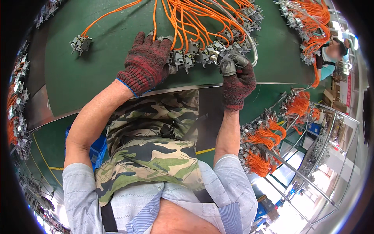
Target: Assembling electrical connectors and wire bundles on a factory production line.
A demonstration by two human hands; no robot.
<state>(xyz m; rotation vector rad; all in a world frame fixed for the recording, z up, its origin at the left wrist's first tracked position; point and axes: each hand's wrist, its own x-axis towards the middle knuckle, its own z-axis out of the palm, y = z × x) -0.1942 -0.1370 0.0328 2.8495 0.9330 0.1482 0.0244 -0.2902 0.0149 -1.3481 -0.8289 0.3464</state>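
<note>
A row of small grey metal parts [187, 59] on orange cables lies along the near side of the green tabletop [97, 82]. My left hand [149, 60], in a dark red knit glove with grey fingertips, curls round the left end of this row, thumb and fingers against a part there. An orange cable runs in at its fingertips. My right hand [238, 80], gloved alike, pinches a grey metal part [225, 56] at the row's right end. A white cable [255, 54] loops beside its fingers. The gloves hide much of both grips.
One cabled part [81, 44] lies apart at the left. More orange cable bundles [311, 17] lie on the table's far right. A metal rack [307, 179] with hanging cable bundles stands right of me, and a person [333, 54] is beyond. Further parts [17, 97] line the left.
</note>
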